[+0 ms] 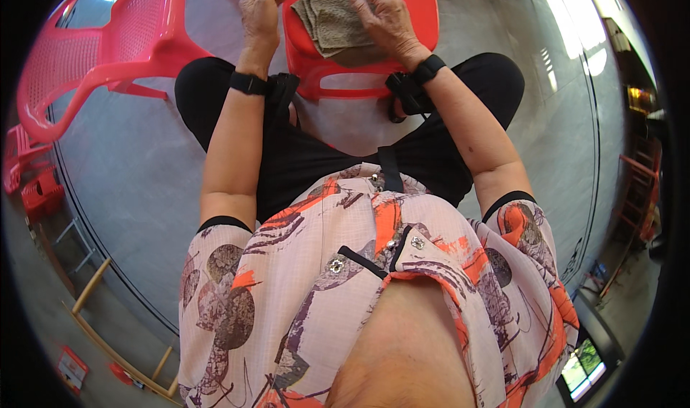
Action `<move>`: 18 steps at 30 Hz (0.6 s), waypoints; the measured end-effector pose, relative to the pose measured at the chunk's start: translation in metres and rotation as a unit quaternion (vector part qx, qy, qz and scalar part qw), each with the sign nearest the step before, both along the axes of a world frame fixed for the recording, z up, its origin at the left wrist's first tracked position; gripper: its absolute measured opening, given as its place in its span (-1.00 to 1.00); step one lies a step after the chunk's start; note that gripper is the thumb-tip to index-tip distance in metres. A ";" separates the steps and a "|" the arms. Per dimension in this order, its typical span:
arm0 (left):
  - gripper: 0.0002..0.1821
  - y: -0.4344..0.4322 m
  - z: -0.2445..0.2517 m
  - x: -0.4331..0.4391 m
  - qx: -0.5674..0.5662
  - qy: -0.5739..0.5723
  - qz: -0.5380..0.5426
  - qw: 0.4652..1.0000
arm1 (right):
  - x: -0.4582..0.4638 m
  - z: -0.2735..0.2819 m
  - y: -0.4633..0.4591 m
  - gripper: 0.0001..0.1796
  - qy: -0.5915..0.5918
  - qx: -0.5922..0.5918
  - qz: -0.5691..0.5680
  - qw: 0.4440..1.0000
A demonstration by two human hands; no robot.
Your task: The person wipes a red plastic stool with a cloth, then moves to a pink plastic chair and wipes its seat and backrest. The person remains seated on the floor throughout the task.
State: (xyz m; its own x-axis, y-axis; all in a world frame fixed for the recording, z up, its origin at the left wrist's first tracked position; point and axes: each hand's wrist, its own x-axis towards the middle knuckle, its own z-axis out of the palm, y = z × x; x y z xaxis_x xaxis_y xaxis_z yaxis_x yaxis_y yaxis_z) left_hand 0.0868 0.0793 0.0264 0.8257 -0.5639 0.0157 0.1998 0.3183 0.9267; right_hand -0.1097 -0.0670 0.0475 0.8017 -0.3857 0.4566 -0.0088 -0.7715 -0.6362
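A folded brown terry cloth [337,22] lies on the seat of a red plastic stool [426,9] between my knees. My right hand [388,22] rests on the right side of the cloth with its fingers spread, pressing flat rather than gripping. To the left of the cloth, my left hand [261,17] is raised beside the stool's edge, its thumb near its bent fingers. The picture's top edge cuts off some of its fingertips, so whether it pinches anything cannot be seen. Both wrists wear black bands with dark devices attached.
A pink-red plastic armchair [124,52] stands close on my left. Smaller red stools [43,192] and a wooden frame [89,289] are farther out on that side. Grey smooth floor [135,154] surrounds me. A dark-framed screen or panel [587,359] is behind at the right.
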 end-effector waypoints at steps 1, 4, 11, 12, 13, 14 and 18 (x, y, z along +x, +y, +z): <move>-0.65 0.003 0.005 -0.001 -0.020 0.011 -0.031 0.999 | -0.005 -0.003 -0.010 -0.53 -0.008 -0.010 -0.046 0.999; -0.59 0.006 0.028 -0.016 -0.094 0.147 -0.108 0.979 | -0.016 -0.013 -0.057 -0.51 -0.091 -0.046 -0.154 0.983; -0.36 -0.027 0.045 -0.088 0.148 -0.005 -0.141 0.979 | -0.050 -0.058 -0.112 -0.33 -0.055 0.323 -0.314 0.891; -0.36 -0.034 0.045 -0.085 0.096 0.129 -0.127 0.979 | -0.048 -0.062 -0.106 -0.33 -0.041 0.331 -0.336 0.881; -0.38 -0.036 0.045 -0.080 0.045 0.209 -0.087 0.973 | -0.043 -0.064 -0.097 -0.33 -0.026 0.340 -0.357 0.870; -0.39 -0.039 0.045 -0.073 -0.001 0.293 -0.042 0.955 | -0.038 -0.062 -0.089 -0.33 -0.011 0.348 -0.377 0.858; -0.53 -0.042 0.043 -0.050 -0.072 0.380 0.024 0.922 | -0.040 -0.032 -0.062 -0.40 -0.182 -0.021 -0.311 0.933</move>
